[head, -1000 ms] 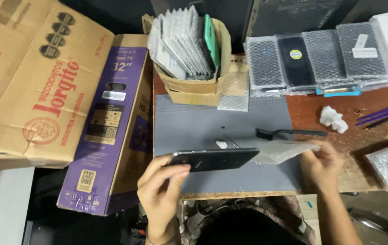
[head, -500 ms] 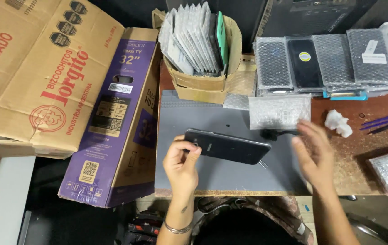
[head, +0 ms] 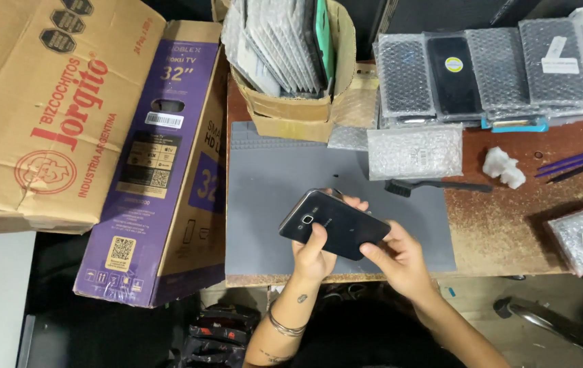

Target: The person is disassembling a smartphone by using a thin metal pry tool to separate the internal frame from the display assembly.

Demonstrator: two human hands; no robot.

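Black slab-shaped smartphone [head: 334, 224], glossy back w/ camera lens facing up, is sitting lower centre of the frame, held just above the grey rubber work mat [head: 264, 177]. Left hand [head: 313, 253] is gripping it from below: thumb pressing on the back near the middle, other fingers [head: 353, 202] curling round the far edge. Right hand [head: 400, 259] is coming in at the lower-right end, thumb & forefinger pinching that corner, remaining fingers loosely curled. So both hands are closed on the phone, none open.

Key relation: the phone's long axis is running diagonally, upper left to lower right, lens end pointing away toward upper left, w/ the left hand under the middle and the right hand at the near end. Both touching; left is carrying more of it, I'd judge.

Around it: black-handled brush [head: 435, 185] is lying on the mat's right edge, bubble-wrap pouch [head: 414, 151] just above. Cardboard box of wrapped items [head: 291, 109] is standing top centre; purple TV carton [head: 162, 177] is leaning at left.
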